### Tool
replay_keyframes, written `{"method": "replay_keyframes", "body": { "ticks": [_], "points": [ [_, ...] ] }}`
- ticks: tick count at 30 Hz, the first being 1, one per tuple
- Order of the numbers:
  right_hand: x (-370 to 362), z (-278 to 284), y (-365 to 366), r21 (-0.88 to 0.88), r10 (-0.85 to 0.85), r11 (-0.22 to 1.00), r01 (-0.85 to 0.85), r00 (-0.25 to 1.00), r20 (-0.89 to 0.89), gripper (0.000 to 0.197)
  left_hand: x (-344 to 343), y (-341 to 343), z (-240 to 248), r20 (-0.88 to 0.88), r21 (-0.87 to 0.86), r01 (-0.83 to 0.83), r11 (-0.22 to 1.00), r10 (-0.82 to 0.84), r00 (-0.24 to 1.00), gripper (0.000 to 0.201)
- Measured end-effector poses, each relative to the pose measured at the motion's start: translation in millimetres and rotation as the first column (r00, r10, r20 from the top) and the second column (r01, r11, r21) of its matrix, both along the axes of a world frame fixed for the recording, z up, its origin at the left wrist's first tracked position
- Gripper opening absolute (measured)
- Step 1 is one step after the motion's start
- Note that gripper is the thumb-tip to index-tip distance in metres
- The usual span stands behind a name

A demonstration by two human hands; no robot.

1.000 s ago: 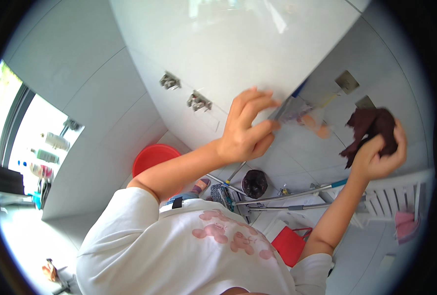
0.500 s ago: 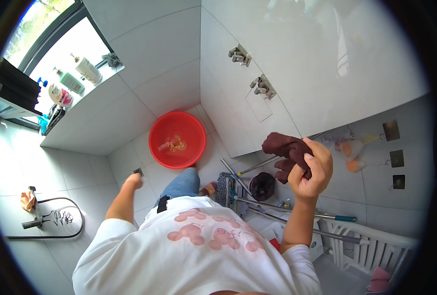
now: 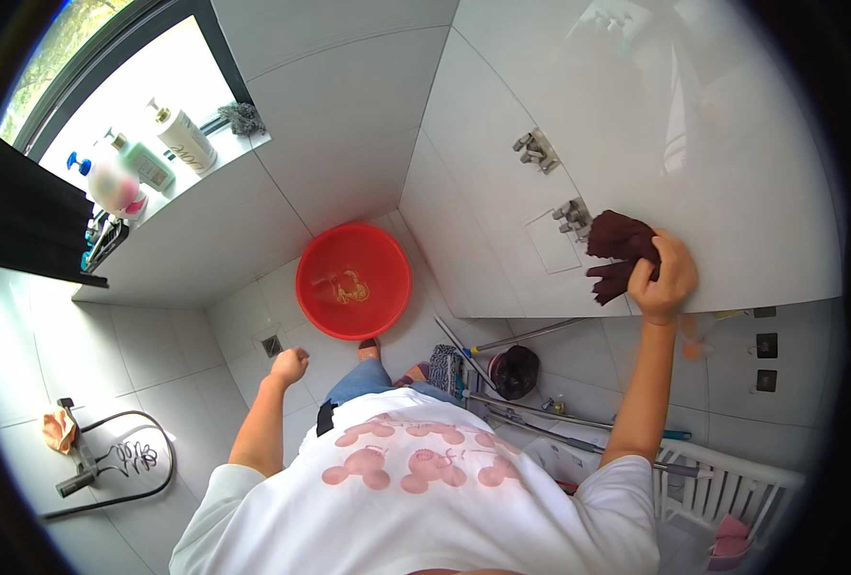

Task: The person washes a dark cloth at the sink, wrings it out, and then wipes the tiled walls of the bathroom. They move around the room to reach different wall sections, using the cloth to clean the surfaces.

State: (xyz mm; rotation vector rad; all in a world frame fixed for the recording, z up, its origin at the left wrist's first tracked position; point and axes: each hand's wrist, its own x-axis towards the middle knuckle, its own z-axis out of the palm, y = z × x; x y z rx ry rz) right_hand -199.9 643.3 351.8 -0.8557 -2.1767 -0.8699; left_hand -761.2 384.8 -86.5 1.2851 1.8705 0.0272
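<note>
My right hand [image 3: 669,278] is closed around a dark maroon cloth [image 3: 619,238]. Part of the cloth hangs loose from the fingers, in front of the glossy white wall [image 3: 732,182]; whether it presses on the wall is hard to tell. The cloth is just to the right of a metal valve fitting [image 3: 569,221], and a second fitting [image 3: 535,151] sits farther up. At my left side, my left hand [image 3: 289,366] hangs in a loose fist with nothing visible in it, above the tiled floor near a square drain [image 3: 270,345].
Ahead on the floor stands a red basin [image 3: 353,235]. Pump bottles [image 3: 184,139] line the window sill at left. A mop [image 3: 444,369], long poles, a black-lined bin [image 3: 515,372] and a white slatted rack [image 3: 722,479] crowd the right. A shower hose [image 3: 157,431] hangs at lower left.
My right hand has carried the cloth up and to the right, in front of the white wall. My left hand has come slightly to the right. The whole view has shifted.
</note>
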Motion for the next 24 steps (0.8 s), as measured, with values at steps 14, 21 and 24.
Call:
{"method": "replay_keyframes", "body": {
  "ticks": [14,21,24],
  "points": [
    [-5,-7,12,0.063,-0.202,0.979,0.195,0.967,0.157,0.030,-85,-22,-19,-0.134,-0.177,-0.221,0.959,0.198,0.971,0.028],
    [-2,-10,10,0.098,-0.219,0.974,0.206,0.965,0.145,0.029,-89,-104,-17,-0.164,-0.253,-0.322,0.912,0.288,0.943,0.030],
    [0,-10,10,0.101,-0.208,0.976,0.195,0.969,0.137,0.029,-77,-121,-14,-0.135,-0.293,-0.331,0.897,0.304,0.943,0.030]
  ]
}}
